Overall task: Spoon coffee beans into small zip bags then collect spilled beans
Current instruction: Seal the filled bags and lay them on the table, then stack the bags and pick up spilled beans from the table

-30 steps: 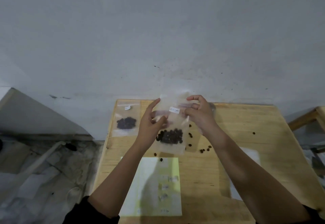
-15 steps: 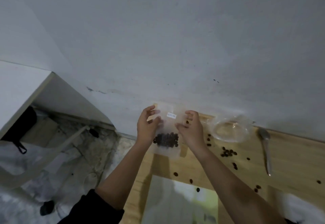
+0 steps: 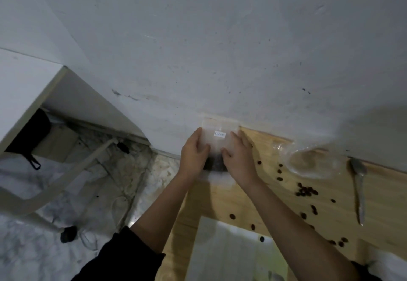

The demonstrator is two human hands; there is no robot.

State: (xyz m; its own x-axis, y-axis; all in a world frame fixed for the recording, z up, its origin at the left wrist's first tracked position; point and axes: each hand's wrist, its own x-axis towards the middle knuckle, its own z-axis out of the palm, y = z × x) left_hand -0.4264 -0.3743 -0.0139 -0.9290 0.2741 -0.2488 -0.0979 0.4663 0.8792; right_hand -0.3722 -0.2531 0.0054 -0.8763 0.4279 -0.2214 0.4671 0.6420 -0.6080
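1. Step: we judge the bag (image 3: 218,142) filled. The hands appear to be sealing it or setting it down; we cannot tell which.
2. Hands: the left hand (image 3: 193,155) and right hand (image 3: 239,159) are close together, each gripping one side of the bag.
3. Position: the bag stands between them at the far left corner of the table (image 3: 383,203).
4. Next: we expect release, then gathering the spilled beans (image 3: 306,191), which lie right of the right hand beside the spoon (image 3: 359,183).
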